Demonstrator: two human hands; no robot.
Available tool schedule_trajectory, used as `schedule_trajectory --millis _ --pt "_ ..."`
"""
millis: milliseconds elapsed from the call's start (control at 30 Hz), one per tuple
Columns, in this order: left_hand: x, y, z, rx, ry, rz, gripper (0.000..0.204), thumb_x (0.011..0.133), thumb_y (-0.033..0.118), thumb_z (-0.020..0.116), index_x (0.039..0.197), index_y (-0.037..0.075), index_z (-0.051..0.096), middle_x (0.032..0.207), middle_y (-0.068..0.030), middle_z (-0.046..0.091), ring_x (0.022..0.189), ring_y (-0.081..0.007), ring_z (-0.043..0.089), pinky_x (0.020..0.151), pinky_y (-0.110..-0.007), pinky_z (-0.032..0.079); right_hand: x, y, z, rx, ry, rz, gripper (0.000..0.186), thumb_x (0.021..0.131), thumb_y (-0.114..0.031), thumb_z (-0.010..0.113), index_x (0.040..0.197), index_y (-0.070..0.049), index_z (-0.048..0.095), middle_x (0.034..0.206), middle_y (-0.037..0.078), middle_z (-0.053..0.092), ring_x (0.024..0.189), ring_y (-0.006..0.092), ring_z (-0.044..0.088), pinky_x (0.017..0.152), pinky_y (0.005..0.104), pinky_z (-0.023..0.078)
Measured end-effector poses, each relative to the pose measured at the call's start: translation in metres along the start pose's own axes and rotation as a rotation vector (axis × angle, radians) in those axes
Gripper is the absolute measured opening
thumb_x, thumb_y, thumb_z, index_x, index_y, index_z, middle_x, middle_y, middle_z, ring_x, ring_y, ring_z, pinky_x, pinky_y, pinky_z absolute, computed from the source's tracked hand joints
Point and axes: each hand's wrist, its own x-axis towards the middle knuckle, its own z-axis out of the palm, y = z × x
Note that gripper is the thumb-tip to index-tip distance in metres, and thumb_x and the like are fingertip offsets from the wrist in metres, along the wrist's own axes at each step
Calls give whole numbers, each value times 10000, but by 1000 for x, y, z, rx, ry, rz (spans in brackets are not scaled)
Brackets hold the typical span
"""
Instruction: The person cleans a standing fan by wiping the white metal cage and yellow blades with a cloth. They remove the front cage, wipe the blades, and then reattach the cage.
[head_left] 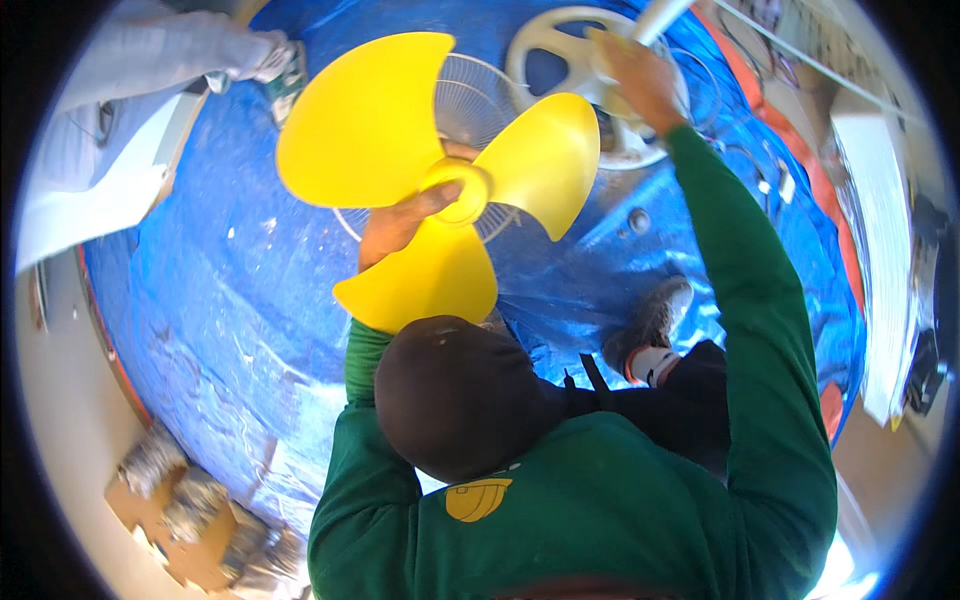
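My left hand (395, 228) grips a yellow three-bladed fan blade (365, 125) at its hub, the thumb over the front and part of the fingers behind it. Beneath the blade lies a round wire fan guard (475, 85), mostly covered. My right hand (640, 82) is stretched out to the upper right, over a white round spoked fan base (565, 45). A pale yellowish thing (607, 50) shows at its fingertips. Motion blur smears those fingers, so I cannot tell whether they hold it. A white pole (660, 18) slants up beside that hand.
A blue tarp (240, 300) with an orange edge covers the floor. Another person's shoe (287, 82) is at the upper left, near a white panel (100, 215). Lower left stands a cardboard box (195, 540) with plastic-wrapped pieces. A white stack (875, 260) stands right; my shoe (655, 325) rests on the tarp.
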Motion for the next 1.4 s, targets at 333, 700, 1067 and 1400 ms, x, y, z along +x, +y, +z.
schedule_trajectory --millis 333,700,1067,1400 --pt "0 -14 5 -331 20 38 825 1097 719 540 1610 75 510 1398 -117 705 1194 -210 712 1019 -348 584 -25 -100 -133 1104 -37 -141 346 995 -265 814 1217 -8 747 1053 131 721 914 249 774 789 412 626" --pt "32 -44 -25 161 -162 43 808 1110 672 556 1600 32 514 1421 -132 676 1205 -216 698 1012 -362 578 -59 -210 -125 734 29 -384 193 925 -211 737 924 -28 798 1055 147 707 968 400 745 848 534 591" --pt "70 -12 -48 -335 143 -49 889 1110 776 399 1612 47 480 1352 -127 696 1174 -249 719 1007 -407 612 -77 -201 -131 1236 119 -36 248 1022 -184 691 1215 -59 785 1173 182 745 946 412 764 889 493 623" --pt "39 2 -32 -482 238 11 871 1132 751 361 1584 22 513 1331 -146 728 1168 -272 760 971 -389 658 -70 -163 -78 486 87 -329 258 977 -199 732 1211 -129 816 1137 71 740 1137 305 704 1001 457 568"
